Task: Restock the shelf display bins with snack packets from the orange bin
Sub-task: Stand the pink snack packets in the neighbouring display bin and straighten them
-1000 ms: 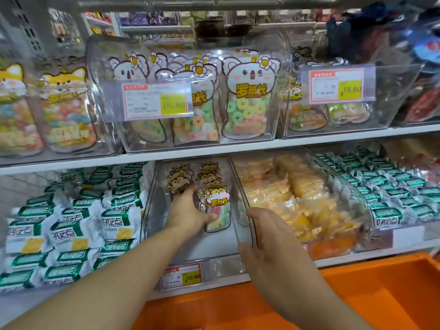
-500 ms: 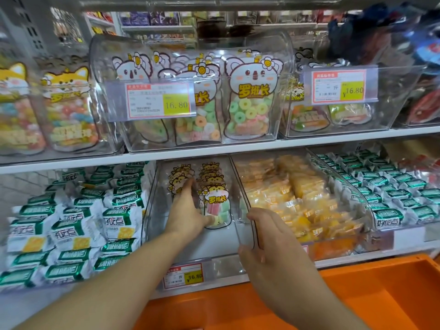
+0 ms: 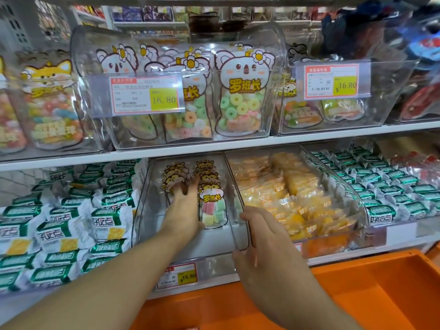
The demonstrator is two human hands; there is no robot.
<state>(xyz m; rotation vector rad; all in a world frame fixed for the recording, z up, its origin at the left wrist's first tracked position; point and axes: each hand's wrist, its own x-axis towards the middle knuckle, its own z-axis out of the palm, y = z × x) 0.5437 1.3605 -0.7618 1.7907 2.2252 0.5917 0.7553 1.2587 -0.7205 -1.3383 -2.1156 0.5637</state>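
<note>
Reaching into the clear display bin (image 3: 147, 206) at the centre of the frame, our left hand (image 3: 183, 210) hid most of the left row of snack packets (image 3: 210, 201), so we could not tell whether its fingers, fairly straight, pressed or pinched a packet. Motion blur smeared the packets behind. The front packet of the right row stood upright just right of that hand, its printed face toward us, its long axis vertical, the rows running back into the bin. Our right hand (image 3: 264, 248) gripped the bin's front right corner, fingers curled over the clear wall. The orange bin (image 3: 371, 289) lay at the lower right, cut off by the frame edge. Green-and-white packets (image 3: 66, 225) filled the lower left, yellow sweets (image 3: 292, 194) the bin to the right, and a price tag (image 3: 177, 276) sat on the bin front.
</note>
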